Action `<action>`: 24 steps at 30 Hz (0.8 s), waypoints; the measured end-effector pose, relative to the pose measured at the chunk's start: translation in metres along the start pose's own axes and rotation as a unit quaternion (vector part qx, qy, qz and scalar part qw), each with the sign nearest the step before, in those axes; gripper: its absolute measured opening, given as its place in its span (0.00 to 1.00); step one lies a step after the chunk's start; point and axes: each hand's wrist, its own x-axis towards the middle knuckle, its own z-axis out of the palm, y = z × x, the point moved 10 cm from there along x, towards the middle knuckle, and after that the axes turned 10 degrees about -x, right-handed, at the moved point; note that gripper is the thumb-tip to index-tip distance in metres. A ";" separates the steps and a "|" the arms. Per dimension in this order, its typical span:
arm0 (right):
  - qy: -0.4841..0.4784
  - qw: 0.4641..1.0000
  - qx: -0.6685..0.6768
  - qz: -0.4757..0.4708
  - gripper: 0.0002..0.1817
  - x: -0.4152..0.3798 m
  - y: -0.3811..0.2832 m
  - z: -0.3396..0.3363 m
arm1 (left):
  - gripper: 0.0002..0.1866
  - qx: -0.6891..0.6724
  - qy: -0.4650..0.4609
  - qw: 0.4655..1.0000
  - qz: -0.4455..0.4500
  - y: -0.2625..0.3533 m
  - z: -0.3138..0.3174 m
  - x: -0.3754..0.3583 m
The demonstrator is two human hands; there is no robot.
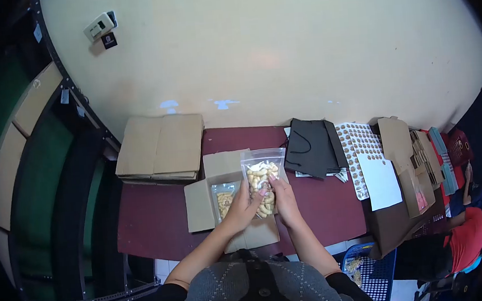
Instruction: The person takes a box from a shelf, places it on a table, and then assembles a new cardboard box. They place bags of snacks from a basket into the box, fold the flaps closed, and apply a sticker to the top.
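A clear zip-top bag of pale cashew-like nuts is held upright between my two hands, above an open cardboard box. My left hand grips its left side, with the thumb across the front. On the right edge, my right hand closes round the bag, its thumb also on the front. A small label shows partly between the thumbs. Inside the box, to the left of my hands, lies another bag of nuts. The held bag and my hands hide the box's right part.
Flattened cardboard boxes are stacked at the table's back left. Black paper bags, sticker sheets and a cardboard carton lie to the right. A blue basket stands below, near a person in a red shirt. Shelving runs along the left.
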 end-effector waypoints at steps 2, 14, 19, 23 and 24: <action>0.015 1.000 0.011 -0.011 0.17 -0.005 -0.010 -0.004 | 0.30 0.040 -0.032 0.999 -0.001 0.000 0.012 0.001; 0.020 1.000 -0.015 -0.016 0.23 -0.013 0.005 -0.013 | 0.42 0.115 -0.103 0.987 -0.043 -0.012 0.036 -0.007; -0.046 0.990 -0.115 -0.067 0.24 -0.012 -0.003 0.021 | 0.38 0.055 -0.035 0.998 -0.012 -0.020 -0.002 -0.003; -0.005 0.997 -0.070 -0.037 0.25 -0.012 0.000 0.019 | 0.44 0.101 -0.091 0.991 -0.007 -0.009 0.000 -0.006; 0.014 0.999 -0.035 -0.024 0.24 -0.013 0.005 0.014 | 0.49 0.150 -0.122 0.981 -0.009 -0.011 0.006 -0.009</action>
